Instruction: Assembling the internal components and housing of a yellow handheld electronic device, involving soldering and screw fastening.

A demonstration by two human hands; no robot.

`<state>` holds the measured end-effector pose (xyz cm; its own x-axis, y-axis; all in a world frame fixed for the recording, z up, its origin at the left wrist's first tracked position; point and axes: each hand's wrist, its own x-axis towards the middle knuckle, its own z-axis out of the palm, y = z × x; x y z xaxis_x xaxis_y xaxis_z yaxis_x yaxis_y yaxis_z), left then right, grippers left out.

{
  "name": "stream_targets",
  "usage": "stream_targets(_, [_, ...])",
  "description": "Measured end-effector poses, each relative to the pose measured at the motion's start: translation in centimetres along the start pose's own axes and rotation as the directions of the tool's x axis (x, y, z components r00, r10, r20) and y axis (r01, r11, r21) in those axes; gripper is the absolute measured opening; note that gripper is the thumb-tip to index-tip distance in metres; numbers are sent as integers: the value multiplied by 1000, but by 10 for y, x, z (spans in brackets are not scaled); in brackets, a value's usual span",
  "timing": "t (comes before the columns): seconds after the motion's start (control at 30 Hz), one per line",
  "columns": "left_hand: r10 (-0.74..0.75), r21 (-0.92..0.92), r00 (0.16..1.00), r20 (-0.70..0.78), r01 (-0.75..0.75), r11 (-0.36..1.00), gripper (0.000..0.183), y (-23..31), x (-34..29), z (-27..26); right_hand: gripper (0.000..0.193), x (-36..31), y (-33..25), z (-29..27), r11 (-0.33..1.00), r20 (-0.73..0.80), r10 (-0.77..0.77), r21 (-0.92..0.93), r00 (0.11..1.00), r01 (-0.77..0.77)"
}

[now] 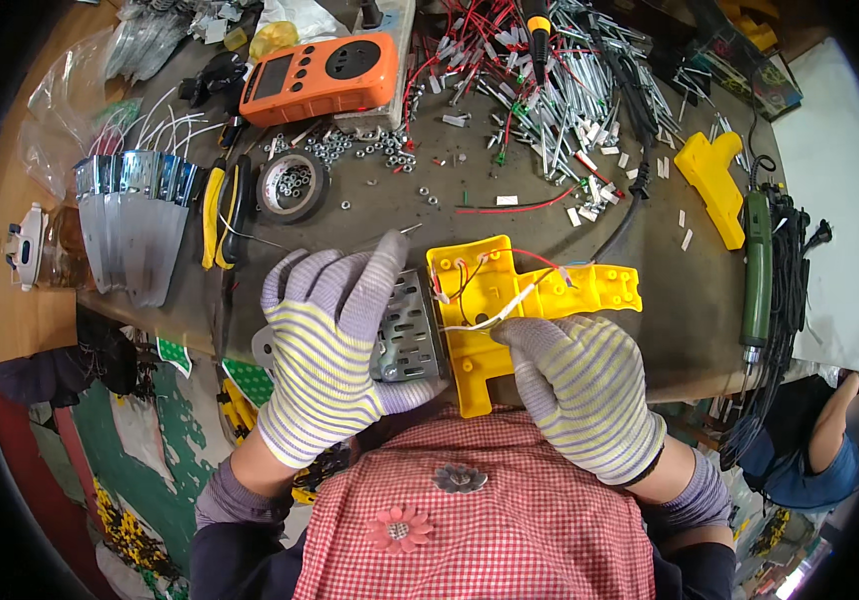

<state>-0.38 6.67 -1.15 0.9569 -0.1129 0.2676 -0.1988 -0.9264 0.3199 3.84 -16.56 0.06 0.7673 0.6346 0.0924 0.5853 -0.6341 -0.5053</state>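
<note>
Spanning the slotted grey metal box [412,338] between thumb and fingers, our left hand [335,335], in striped knit, holds it just beside the open yellow plastic shell [560,292] on the dark worktop [690,310]. Our matching-gloved right hand [585,385] curls by the shell, fingertips at the white sleeved wire [521,299] — whether they pinch it, we cannot tell. Farther off lies an orange plastic multimeter [320,80] — near small metal nuts [328,146].

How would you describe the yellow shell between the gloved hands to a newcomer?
On the dark worktable, find the slotted metal part in the left hand. Just right of it lies the yellow shell. Unlike the second yellow shell farther right, this one lies open, with wires inside.
</note>
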Motion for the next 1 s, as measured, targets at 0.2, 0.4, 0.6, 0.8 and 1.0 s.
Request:
stream_targets(0.2, [397, 86, 914, -85, -390, 917, 36, 10, -8, 7, 29, 7, -5, -5, 984, 65, -45, -172, 997, 56])
stream_targets(0.4, [210, -49, 978, -8, -210, 976, 39, 14, -3, 9, 35, -23, 5, -12, 997, -65, -75, -35, 995, 73])
stream_targets(0.6, [190, -16, 981, 46, -190, 982, 32, 14, -1, 4, 27, -23, 9, 4, 986, -198, -140, -122, 970, 117])
stream_targets(0.8, [120, -31, 991, 57, -118, 992, 26, 18, 3, 7, 19, -2, -5, -23, 991, 12, -47, 125, 999, 45])
stream_targets(1.0, [104, -41, 993, 57, -101, 994, 26, 17, 3, 9, 11, 14, -30, -5, 972, 179, -193, -96, 965, 213])
